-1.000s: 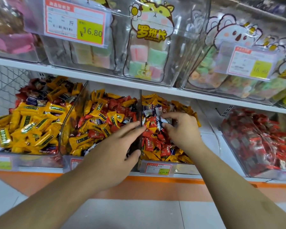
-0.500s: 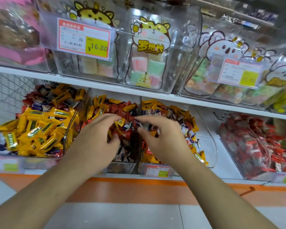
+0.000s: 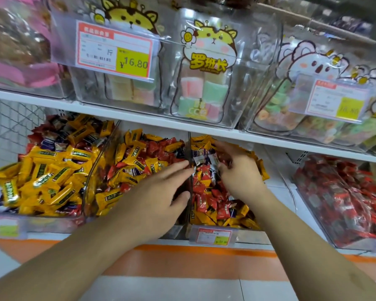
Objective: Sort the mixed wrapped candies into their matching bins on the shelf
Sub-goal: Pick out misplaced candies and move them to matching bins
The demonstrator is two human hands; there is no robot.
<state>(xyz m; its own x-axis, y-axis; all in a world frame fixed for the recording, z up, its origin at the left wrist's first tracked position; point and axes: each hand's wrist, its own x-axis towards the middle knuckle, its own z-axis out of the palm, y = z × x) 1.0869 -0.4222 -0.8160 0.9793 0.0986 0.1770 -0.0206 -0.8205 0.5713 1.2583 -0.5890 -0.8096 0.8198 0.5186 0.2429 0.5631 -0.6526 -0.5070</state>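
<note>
Three clear bins sit side by side on the lower shelf. The left bin (image 3: 89,205) holds mostly yellow wrapped candies. The middle bin (image 3: 174,230) mixes yellow and red candies (image 3: 139,157). The right bin (image 3: 254,235) has red, yellow and a few purple-white candies (image 3: 199,156). My left hand (image 3: 161,192) reaches forward with straight fingers, and its tips touch the clear divider (image 3: 189,140) between the middle and right bins. My right hand (image 3: 237,172) is down in the right bin, fingers curled round red candies (image 3: 225,160) near the top of the pile.
A fourth bin (image 3: 308,205) of red candies stands tilted at the far right. The upper shelf (image 3: 139,118) carries clear bins of pastel sweets with price tags (image 3: 114,49). A wire mesh panel (image 3: 7,127) closes the left end. An orange-striped floor lies below.
My right hand, which was pinching a candy over the divider, has moved right and back into the right bin. My left hand has uncurled from the middle bin and stretched toward the divider.
</note>
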